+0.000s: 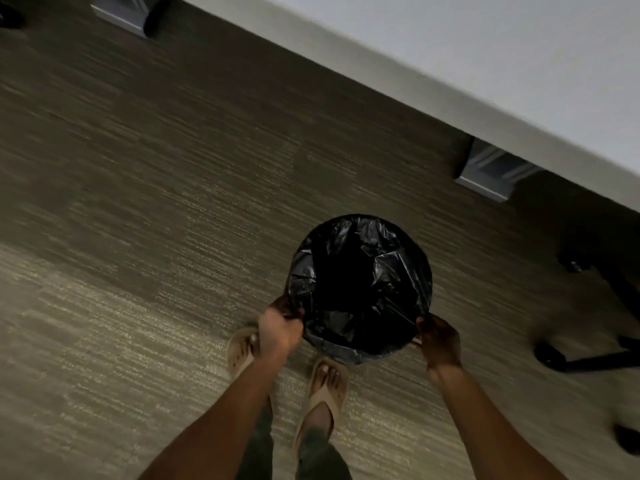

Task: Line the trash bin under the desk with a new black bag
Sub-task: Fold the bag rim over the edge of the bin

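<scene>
Looking down, the bin [360,355] sat on the carpet [138,237] right in front of the person's sandals [325,386], out from under the desk [450,64]. The black bag [360,289] was already spread across the mouth and dipping inside. The left hand [278,329] was clenched on the bag's edge at the near-left rim, and the right hand [438,341] pinched it at the near-right. I'd say this was the tucking stage; the next move probably calls for snugging the overhang, then sliding it back under. The bin's walls were pretty much hidden by plastic, and a chair base [588,355] on the right was cut off.
</scene>
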The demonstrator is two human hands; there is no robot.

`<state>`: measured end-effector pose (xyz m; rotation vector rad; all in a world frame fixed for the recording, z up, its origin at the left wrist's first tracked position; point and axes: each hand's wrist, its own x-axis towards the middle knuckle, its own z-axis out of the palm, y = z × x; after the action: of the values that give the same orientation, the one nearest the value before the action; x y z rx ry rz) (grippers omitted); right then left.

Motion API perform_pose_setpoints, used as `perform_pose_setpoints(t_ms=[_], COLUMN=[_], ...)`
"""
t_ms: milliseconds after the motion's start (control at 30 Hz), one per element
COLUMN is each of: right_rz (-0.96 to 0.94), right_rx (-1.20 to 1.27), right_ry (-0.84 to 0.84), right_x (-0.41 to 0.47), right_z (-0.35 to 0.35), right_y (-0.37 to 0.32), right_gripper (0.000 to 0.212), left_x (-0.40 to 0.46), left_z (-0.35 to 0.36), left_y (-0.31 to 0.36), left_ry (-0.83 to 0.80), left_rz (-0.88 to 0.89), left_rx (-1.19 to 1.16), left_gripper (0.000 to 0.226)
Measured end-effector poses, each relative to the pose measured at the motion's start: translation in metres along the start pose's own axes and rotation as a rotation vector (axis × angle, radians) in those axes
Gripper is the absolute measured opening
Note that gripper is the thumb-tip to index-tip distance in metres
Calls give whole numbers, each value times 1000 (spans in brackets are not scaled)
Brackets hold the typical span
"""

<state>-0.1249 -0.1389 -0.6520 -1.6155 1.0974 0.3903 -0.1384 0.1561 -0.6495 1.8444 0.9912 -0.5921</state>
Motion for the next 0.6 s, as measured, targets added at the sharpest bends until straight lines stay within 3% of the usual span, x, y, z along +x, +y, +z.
perform_pose_setpoints(t_ms=[233,400,600], right_rz=[104,151,188], right_rx=[59,96,89], right_ry=[60,93,8], right_x=[-8,-7,-8], right_z=[-38,-44,-54], right_y=[41,69,63], right_gripper=[9,12,15], left_x=[-16,-23,-24], left_z=[35,48,48], left_y=[-20,-28,-28], left_ry=[-74,-96,-108], left_rz=[-46,-74,-89], left_rx=[137,149,150], left_gripper=[30,35,32])
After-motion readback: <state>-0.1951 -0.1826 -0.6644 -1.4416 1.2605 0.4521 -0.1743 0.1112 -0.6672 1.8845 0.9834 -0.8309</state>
